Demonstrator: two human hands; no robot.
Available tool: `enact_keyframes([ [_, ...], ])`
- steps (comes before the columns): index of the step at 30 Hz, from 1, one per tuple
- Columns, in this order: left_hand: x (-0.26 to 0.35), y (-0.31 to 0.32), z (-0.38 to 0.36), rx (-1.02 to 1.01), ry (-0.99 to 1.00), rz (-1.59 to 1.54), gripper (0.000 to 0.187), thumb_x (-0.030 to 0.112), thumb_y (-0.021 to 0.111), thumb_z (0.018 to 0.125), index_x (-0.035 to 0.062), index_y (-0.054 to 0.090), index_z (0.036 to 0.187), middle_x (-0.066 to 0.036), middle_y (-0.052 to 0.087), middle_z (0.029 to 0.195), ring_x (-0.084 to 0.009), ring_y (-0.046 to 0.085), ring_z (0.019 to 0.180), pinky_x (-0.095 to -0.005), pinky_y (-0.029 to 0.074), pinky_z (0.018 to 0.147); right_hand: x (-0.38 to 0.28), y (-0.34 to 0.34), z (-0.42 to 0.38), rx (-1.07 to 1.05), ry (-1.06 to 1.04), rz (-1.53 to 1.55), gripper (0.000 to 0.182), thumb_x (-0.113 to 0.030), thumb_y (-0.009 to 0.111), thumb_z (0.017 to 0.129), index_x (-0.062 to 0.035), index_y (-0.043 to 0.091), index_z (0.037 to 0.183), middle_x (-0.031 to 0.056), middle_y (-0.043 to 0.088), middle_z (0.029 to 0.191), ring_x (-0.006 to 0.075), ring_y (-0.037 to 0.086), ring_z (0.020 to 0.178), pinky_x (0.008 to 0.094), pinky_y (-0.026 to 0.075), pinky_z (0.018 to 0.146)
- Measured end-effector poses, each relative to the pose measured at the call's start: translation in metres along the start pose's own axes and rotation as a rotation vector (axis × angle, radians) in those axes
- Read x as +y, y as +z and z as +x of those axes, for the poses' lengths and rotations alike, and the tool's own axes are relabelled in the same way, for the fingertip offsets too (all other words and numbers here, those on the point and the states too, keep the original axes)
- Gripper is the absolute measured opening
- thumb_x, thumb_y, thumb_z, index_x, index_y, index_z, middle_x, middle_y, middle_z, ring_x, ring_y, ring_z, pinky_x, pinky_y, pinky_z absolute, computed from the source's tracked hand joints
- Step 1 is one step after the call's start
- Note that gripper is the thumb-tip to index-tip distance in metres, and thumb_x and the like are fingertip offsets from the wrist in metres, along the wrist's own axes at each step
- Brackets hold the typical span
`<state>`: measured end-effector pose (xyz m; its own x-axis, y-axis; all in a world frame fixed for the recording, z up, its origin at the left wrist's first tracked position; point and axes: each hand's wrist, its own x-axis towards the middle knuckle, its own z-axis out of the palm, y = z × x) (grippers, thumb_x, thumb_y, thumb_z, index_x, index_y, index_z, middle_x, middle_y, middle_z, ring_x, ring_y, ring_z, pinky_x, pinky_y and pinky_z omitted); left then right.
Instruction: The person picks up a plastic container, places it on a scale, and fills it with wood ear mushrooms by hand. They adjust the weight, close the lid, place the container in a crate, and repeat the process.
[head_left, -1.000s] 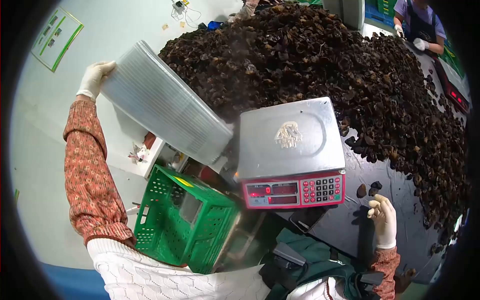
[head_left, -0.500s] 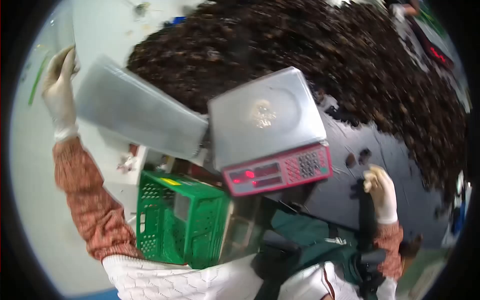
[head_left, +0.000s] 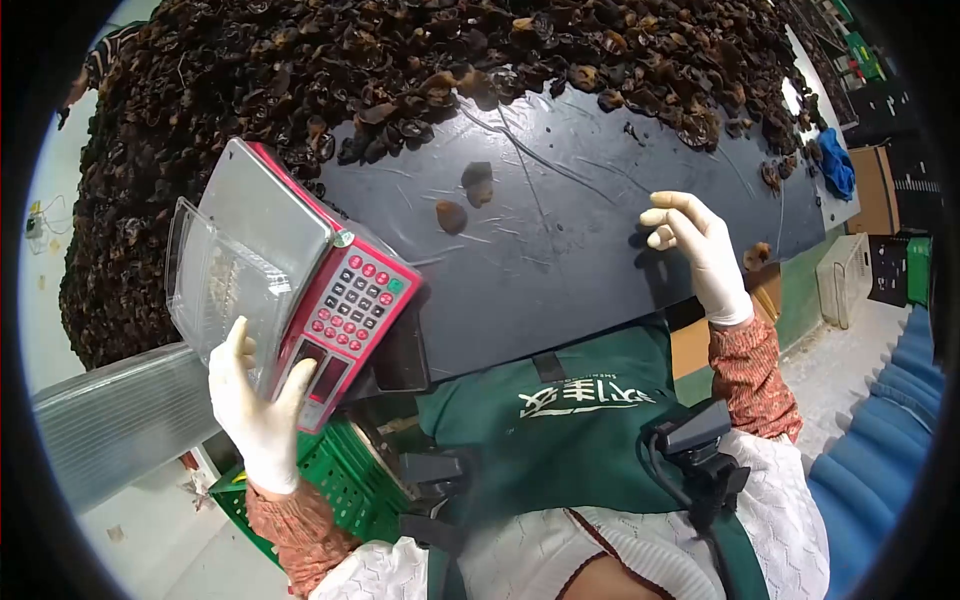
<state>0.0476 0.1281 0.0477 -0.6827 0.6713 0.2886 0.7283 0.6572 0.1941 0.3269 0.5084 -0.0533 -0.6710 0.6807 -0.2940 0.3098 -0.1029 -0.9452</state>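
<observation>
My left hand (head_left: 255,410), in a white glove, is at the near edge of a red-framed digital scale (head_left: 350,310). Its thumb and fingers are spread, and the fingertips are right at the rim of a clear plastic tray (head_left: 225,275) on the scale's metal plate. Above the dark tabletop (head_left: 560,240), my right hand (head_left: 690,245) is gloved too, its fingers loosely bent and apart with nothing in them. Two loose pieces of wood ear mushroom (head_left: 451,217) lie on the table between the scale and my right hand.
A large heap of wood ear mushrooms (head_left: 400,60) spreads across the far side. Stacked clear trays (head_left: 130,410) are left of the scale, with a green crate (head_left: 350,480) below it. A blue bag (head_left: 835,165) and a cardboard box (head_left: 875,200) are at the right.
The view has swung to the right. My left hand has come from the far left to the scale, whose bare plate now carries a clear tray. My right hand remains over the table.
</observation>
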Motion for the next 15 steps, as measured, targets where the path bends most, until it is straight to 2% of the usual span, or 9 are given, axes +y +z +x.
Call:
enact_keyframes([
  [2, 0.031, 0.015, -0.002, 0.024, -0.078, -0.346, 0.055, 0.001, 0.087, 0.073, 0.0016, 0.068, 0.124, -0.010, 0.065, 0.100, -0.0236, 0.066, 0.085, -0.0349, 0.055, 0.080, -0.008, 0.021, 0.008, -0.048, 0.007, -0.002, 0.031, -0.018, 0.060, 0.103, 0.0021, 0.063, 0.127, 0.0062, 0.073, 0.104, 0.0088, 0.065, 0.087, 0.0250, 0.052, 0.082],
  [3, 0.049, 0.028, -0.003, -0.064, -0.118, -0.536, 0.048, -0.001, 0.083, 0.077, 0.0008, 0.069, 0.123, -0.012, 0.068, 0.104, -0.0224, 0.067, 0.087, -0.0349, 0.055, 0.083, -0.014, 0.038, 0.015, -0.117, -0.019, -0.010, 0.031, -0.018, 0.061, 0.102, 0.0003, 0.064, 0.127, 0.0061, 0.072, 0.103, 0.0085, 0.064, 0.087, 0.0246, 0.052, 0.082],
  [5, 0.081, 0.066, 0.011, -0.260, 0.065, -0.552, 0.039, 0.002, 0.077, 0.085, -0.0002, 0.068, 0.123, -0.013, 0.071, 0.110, -0.0230, 0.069, 0.098, -0.0336, 0.054, 0.091, -0.019, 0.069, 0.037, -0.234, -0.118, -0.126, 0.033, -0.018, 0.065, 0.098, -0.0041, 0.064, 0.128, 0.0080, 0.071, 0.103, 0.0119, 0.066, 0.090, 0.0268, 0.054, 0.082],
  [6, 0.090, 0.098, 0.015, -0.178, 0.215, -0.443, 0.041, 0.006, 0.077, 0.087, 0.0005, 0.067, 0.126, -0.017, 0.070, 0.118, -0.0317, 0.068, 0.110, -0.0381, 0.054, 0.098, -0.015, 0.084, 0.051, -0.281, -0.188, -0.232, 0.036, -0.017, 0.067, 0.096, -0.0068, 0.064, 0.130, 0.0098, 0.071, 0.105, 0.0157, 0.068, 0.092, 0.0296, 0.055, 0.083],
  [8, 0.107, 0.149, 0.020, -0.091, 0.209, -0.331, 0.053, 0.009, 0.073, 0.090, 0.0028, 0.058, 0.141, -0.020, 0.061, 0.140, -0.0374, 0.058, 0.129, -0.0418, 0.047, 0.109, -0.009, 0.115, 0.077, -0.211, -0.582, -0.512, 0.045, -0.019, 0.071, 0.089, -0.0097, 0.062, 0.133, 0.0140, 0.066, 0.118, 0.0258, 0.068, 0.101, 0.0375, 0.057, 0.084],
  [10, 0.118, 0.184, 0.031, 0.010, 0.150, -0.170, 0.047, 0.006, 0.070, 0.091, 0.0038, 0.060, 0.137, -0.019, 0.063, 0.133, -0.0374, 0.059, 0.123, -0.0414, 0.050, 0.104, -0.012, 0.136, 0.095, -0.145, -0.851, -0.806, 0.053, -0.021, 0.074, 0.084, -0.0108, 0.060, 0.135, 0.0173, 0.060, 0.129, 0.0340, 0.066, 0.109, 0.0443, 0.057, 0.084],
  [11, 0.122, 0.192, 0.036, -0.022, 0.131, -0.162, 0.043, 0.005, 0.070, 0.091, 0.0037, 0.061, 0.133, -0.018, 0.063, 0.128, -0.0372, 0.060, 0.120, -0.0419, 0.050, 0.101, -0.008, 0.140, 0.106, -0.225, -0.896, -0.869, 0.051, -0.022, 0.075, 0.084, -0.0107, 0.062, 0.131, 0.0160, 0.059, 0.123, 0.0331, 0.066, 0.103, 0.0451, 0.056, 0.083],
  [12, 0.125, 0.199, 0.041, -0.051, 0.111, -0.153, 0.039, 0.004, 0.069, 0.090, 0.0035, 0.062, 0.129, -0.017, 0.064, 0.123, -0.0370, 0.060, 0.116, -0.0424, 0.051, 0.098, -0.005, 0.145, 0.112, -0.253, -0.943, -0.892, 0.037, -0.019, 0.073, 0.084, -0.0097, 0.065, 0.119, 0.0157, 0.058, 0.111, 0.0337, 0.065, 0.097, 0.0457, 0.056, 0.080],
  [15, 0.119, 0.216, 0.043, 0.004, 0.121, -0.232, 0.028, 0.001, 0.067, 0.090, 0.0027, 0.064, 0.118, -0.015, 0.064, 0.110, -0.0358, 0.061, 0.104, -0.0423, 0.051, 0.090, 0.005, 0.148, 0.110, -0.257, -0.840, -0.817, 0.019, -0.013, 0.069, 0.086, -0.0079, 0.064, 0.104, 0.0151, 0.058, 0.103, 0.0349, 0.064, 0.090, 0.0446, 0.056, 0.075],
])
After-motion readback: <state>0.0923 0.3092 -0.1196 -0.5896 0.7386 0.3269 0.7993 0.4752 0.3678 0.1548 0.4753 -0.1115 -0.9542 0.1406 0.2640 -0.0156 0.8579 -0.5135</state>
